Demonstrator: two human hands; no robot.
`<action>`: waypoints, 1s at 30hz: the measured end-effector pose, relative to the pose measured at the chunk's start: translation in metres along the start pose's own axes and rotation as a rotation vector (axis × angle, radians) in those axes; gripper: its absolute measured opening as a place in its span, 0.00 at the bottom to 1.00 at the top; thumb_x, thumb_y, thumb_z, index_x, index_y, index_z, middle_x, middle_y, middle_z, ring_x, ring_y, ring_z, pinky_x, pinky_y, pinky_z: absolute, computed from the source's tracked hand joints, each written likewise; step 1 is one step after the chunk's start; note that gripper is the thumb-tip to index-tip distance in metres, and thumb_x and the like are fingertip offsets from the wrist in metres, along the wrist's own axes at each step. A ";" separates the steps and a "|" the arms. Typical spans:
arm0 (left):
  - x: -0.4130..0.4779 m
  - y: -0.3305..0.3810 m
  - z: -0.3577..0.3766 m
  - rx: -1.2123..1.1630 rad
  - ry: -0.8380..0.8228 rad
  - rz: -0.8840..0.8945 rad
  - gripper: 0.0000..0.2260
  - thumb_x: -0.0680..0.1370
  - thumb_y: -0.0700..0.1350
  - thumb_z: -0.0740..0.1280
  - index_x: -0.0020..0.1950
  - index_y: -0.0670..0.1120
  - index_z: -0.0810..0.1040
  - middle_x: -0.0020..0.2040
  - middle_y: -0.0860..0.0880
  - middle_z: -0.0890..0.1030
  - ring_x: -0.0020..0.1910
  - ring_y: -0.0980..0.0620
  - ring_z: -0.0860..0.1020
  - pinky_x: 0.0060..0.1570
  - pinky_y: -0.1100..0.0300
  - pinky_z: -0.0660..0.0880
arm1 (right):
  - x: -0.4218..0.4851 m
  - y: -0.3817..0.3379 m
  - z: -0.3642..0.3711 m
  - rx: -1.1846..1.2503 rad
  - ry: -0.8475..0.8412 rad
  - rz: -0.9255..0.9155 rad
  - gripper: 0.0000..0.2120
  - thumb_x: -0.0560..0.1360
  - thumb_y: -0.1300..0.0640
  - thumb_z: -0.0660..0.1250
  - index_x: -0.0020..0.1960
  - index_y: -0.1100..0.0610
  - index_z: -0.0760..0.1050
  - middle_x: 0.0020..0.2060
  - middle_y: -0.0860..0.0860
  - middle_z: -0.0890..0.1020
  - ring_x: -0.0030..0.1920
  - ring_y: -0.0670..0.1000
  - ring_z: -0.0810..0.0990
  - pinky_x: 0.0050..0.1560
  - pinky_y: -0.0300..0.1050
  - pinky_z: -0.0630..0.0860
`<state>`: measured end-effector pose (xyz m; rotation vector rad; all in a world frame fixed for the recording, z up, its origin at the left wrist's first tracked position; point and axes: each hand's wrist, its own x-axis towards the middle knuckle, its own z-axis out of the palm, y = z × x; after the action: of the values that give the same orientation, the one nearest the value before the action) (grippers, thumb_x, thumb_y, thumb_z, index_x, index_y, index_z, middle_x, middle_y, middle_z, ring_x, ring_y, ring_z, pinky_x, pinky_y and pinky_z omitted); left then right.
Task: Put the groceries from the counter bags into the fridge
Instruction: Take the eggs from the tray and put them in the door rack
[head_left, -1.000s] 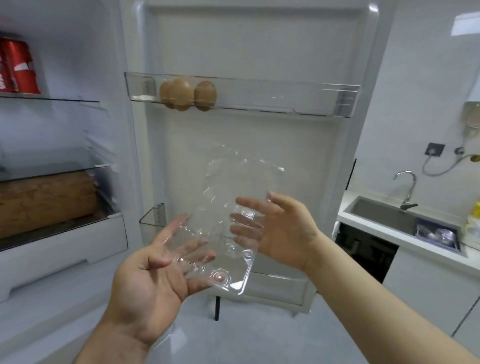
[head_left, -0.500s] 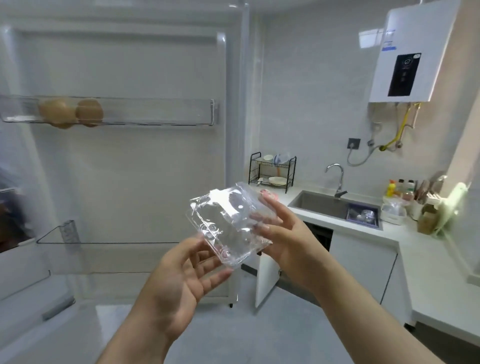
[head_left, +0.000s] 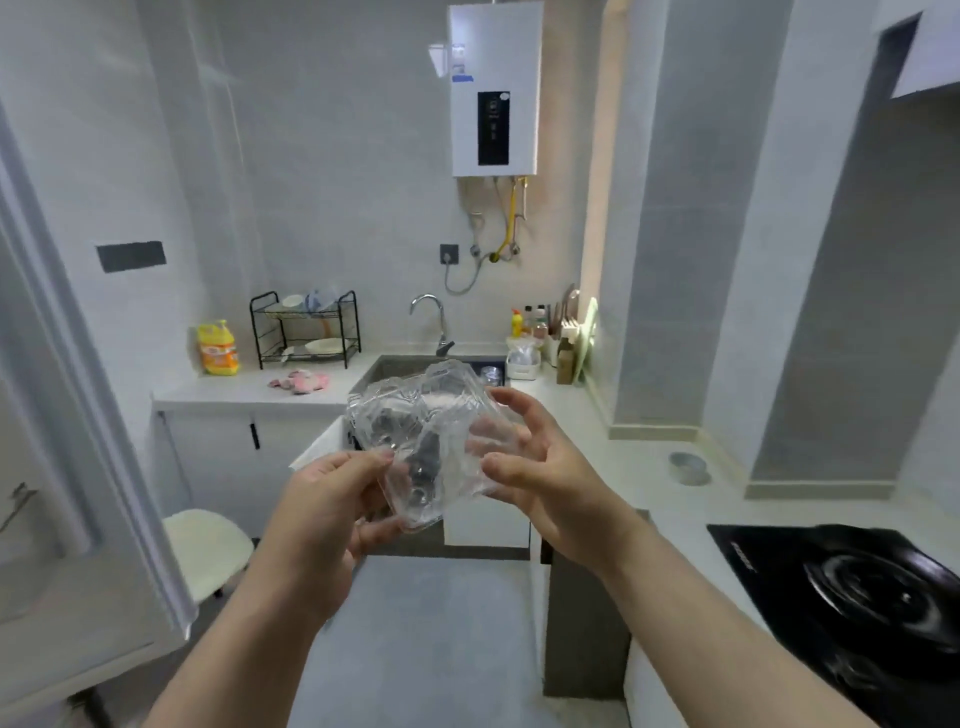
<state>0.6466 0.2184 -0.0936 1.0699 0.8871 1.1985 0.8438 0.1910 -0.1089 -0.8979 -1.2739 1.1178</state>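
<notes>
Grip clear plastic carton at frame centre as shown: left hand pinching lower edge, right hand curled round right side. Compress evenly inward; guard against sharp folds.

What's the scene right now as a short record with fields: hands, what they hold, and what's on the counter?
left hand: pinches the lower edge of the clear plastic carton
right hand: fingers curled round the carton's right side
carton state: crumpled, no eggs visible inside
counter left of sink: yellow bottle, dish rack, pink cloth
counter at right: black hob
</notes>
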 end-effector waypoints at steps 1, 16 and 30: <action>0.006 -0.007 0.014 0.020 -0.025 -0.012 0.04 0.78 0.37 0.64 0.45 0.38 0.77 0.36 0.43 0.82 0.31 0.50 0.81 0.26 0.57 0.79 | -0.006 -0.003 -0.014 0.007 0.047 0.006 0.28 0.66 0.50 0.76 0.64 0.45 0.71 0.60 0.52 0.79 0.60 0.52 0.81 0.62 0.56 0.77; 0.114 -0.099 0.190 0.072 -0.581 -0.154 0.04 0.77 0.36 0.66 0.43 0.38 0.77 0.47 0.37 0.79 0.40 0.50 0.83 0.36 0.56 0.82 | -0.030 0.009 -0.173 -0.187 0.647 0.067 0.27 0.66 0.51 0.73 0.63 0.43 0.69 0.51 0.49 0.77 0.54 0.48 0.80 0.59 0.53 0.79; 0.164 -0.198 0.328 0.178 -0.912 -0.309 0.07 0.79 0.35 0.63 0.43 0.36 0.78 0.39 0.44 0.83 0.38 0.52 0.83 0.48 0.48 0.80 | -0.063 0.042 -0.267 -0.233 1.143 0.147 0.26 0.75 0.61 0.72 0.63 0.42 0.65 0.43 0.47 0.83 0.44 0.43 0.83 0.48 0.42 0.79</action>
<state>1.0391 0.3193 -0.1906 1.3826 0.4074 0.2890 1.1059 0.1622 -0.1966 -1.5099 -0.3766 0.3803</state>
